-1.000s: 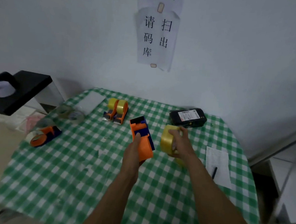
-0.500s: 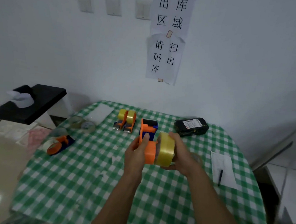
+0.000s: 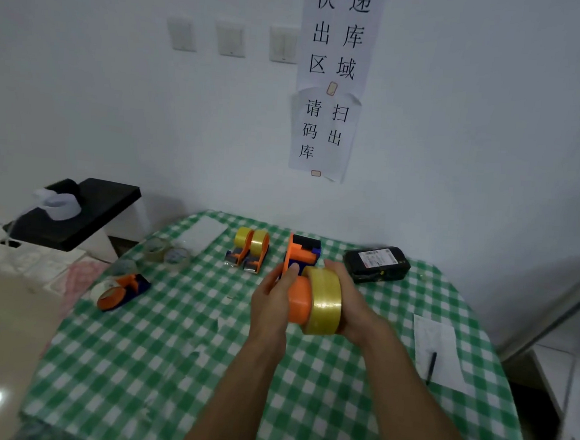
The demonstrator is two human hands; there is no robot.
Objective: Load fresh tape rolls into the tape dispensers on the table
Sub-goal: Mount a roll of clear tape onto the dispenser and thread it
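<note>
Head view, nearest first: two bare forearms reach up from 6 o'clock over the checked table (image 3: 168,366) and meet above its middle; both task things are there, lifted clear of the cloth. The left hand (image 3: 272,301) grips the orange dispenser (image 3: 300,255), thumb laid up its near side and fingers curled out of sight behind, probably to steady the hub sideways towards the other hand. The right hand (image 3: 355,303) is closed round the yellow roll (image 3: 324,303) from 3 o'clock, fingers hooked over its top edge and the palm seemingly against its outer face; that hold suits pushing the roll straight along the hub. The roll's core sits over the end of the orange hub, which shows bare between roll and left hand; I judge it only partly seated.

At 4 o'clock lie a paper (image 3: 445,333) and a pen (image 3: 431,365) on it; at 9 o'clock, near the table's edge, a third dispenser (image 3: 119,290) lies with a pale roll in it; at 10 o'clock sit clear rolls (image 3: 166,254); at 11 o'clock a loaded pair (image 3: 250,251) stands side by side, likely finished; at 1 o'clock rests a black parcel (image 3: 376,263). Beyond, at 12 o'clock, notices (image 3: 332,85) hang on the wall.
</note>
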